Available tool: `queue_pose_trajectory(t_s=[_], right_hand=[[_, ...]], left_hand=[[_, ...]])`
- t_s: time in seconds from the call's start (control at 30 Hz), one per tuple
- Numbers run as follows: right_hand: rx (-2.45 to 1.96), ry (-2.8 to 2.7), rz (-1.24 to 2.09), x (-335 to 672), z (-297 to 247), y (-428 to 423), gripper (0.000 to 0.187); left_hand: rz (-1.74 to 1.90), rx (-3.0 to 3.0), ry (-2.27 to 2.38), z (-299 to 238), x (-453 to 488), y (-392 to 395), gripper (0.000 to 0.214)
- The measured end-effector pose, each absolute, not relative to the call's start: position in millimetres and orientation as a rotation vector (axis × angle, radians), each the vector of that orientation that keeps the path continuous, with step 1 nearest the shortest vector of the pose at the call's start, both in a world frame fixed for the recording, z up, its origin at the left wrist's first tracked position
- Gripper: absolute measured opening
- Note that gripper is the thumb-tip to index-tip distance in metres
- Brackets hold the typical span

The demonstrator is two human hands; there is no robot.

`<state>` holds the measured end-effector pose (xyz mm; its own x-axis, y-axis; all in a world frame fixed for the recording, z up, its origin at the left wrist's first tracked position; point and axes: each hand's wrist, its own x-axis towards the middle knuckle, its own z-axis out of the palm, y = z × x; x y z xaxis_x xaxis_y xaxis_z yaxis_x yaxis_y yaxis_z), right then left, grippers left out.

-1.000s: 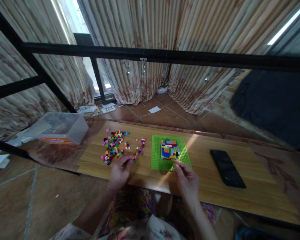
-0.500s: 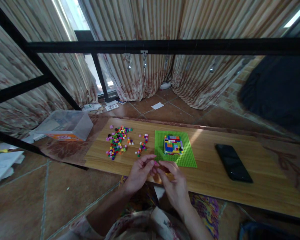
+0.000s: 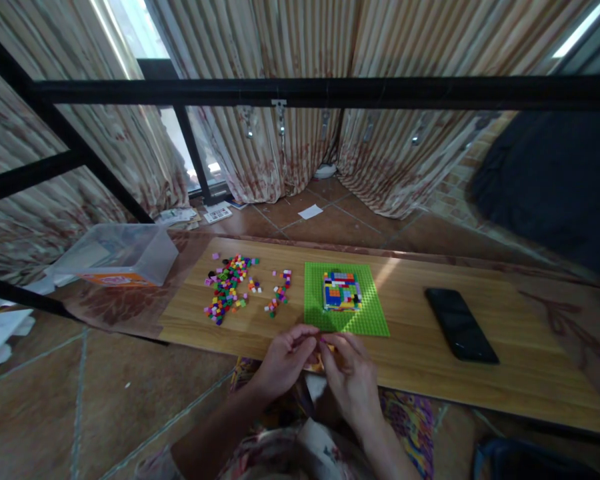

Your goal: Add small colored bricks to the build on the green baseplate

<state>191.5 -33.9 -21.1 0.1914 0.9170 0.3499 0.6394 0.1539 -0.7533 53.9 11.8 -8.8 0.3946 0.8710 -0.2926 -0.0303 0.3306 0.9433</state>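
Observation:
My left hand point(image 3: 284, 360) and my right hand point(image 3: 350, 372) meet at the near edge of the wooden board point(image 3: 430, 373), fingertips pinched together on small bricks, pink and orange showing between them. Just beyond the hands lies a green baseplate point(image 3: 320, 313) with a low multicoloured block build point(image 3: 341, 291) on it. A heap of small loose bricks point(image 3: 227, 288) lies to the left, with a smaller cluster point(image 3: 278, 300) nearer the plate.
A black phone point(image 3: 460, 324) lies on the board to the right. A clear plastic box point(image 3: 123, 255) stands at the left end. A black metal frame bar point(image 3: 330, 92) crosses overhead; curtains and tiled floor lie behind.
My left hand left the loose bricks and came right; my right hand drew back from the baseplate. Both hands now meet, pinching small bricks at the board's near edge.

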Motion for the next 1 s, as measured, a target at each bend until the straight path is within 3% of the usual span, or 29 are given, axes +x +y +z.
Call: queue_pose_trajectory(t_s=[0.4, 1.0], right_hand=[[-1.585, -0.707, 0.629, 254, -38, -7, 0.025], [-1.53, -0.774, 0.547, 258, -39, 33, 0.026]], left_hand=[[0.855, 1.715, 1.314, -42, 1, 41, 0.024], [0.947, 1.962, 1.418, -47, -21, 59, 0.024]])
